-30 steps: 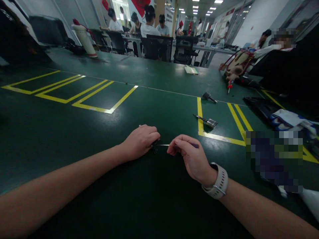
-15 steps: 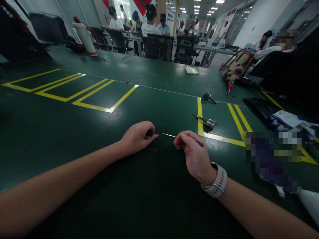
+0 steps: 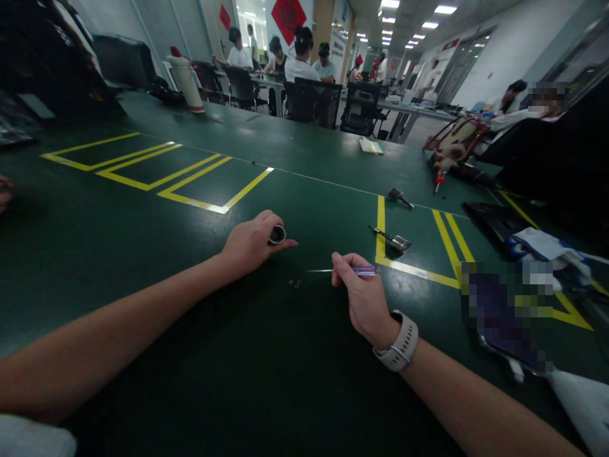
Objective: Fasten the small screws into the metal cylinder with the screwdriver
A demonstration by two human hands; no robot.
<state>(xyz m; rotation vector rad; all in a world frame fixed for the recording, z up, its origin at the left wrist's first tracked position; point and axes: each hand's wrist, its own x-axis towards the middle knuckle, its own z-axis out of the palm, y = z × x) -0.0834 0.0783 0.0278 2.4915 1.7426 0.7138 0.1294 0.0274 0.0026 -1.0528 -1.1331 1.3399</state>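
My left hand (image 3: 250,243) is wrapped round a dark metal cylinder (image 3: 277,235), whose round open end faces right, with the thumb stretched out below it. My right hand (image 3: 361,293) grips the purple handle of a thin screwdriver (image 3: 320,271); its shaft points left, short of the left hand. On the green table between and just below the hands lie three tiny rings (image 3: 297,286). A metal part with a thin rod (image 3: 399,243) rests beyond my right hand, across a yellow tape line, and a similar metal part (image 3: 399,197) lies farther back.
Yellow tape outlines (image 3: 190,202) mark the green table (image 3: 228,355). At the right are a red-tipped tool (image 3: 438,180), a black pouch (image 3: 495,222), a blue-white cloth (image 3: 547,247) and a bag. A notepad (image 3: 371,146) and a pale bottle (image 3: 188,86) stand farther back. Part of another person's hand (image 3: 4,193) shows at the left edge.
The camera view has shifted. My left hand with the cylinder appears higher and farther left, away from the rings. The screwdriver has turned more level in my right hand. Another person's hand has appeared at the left.
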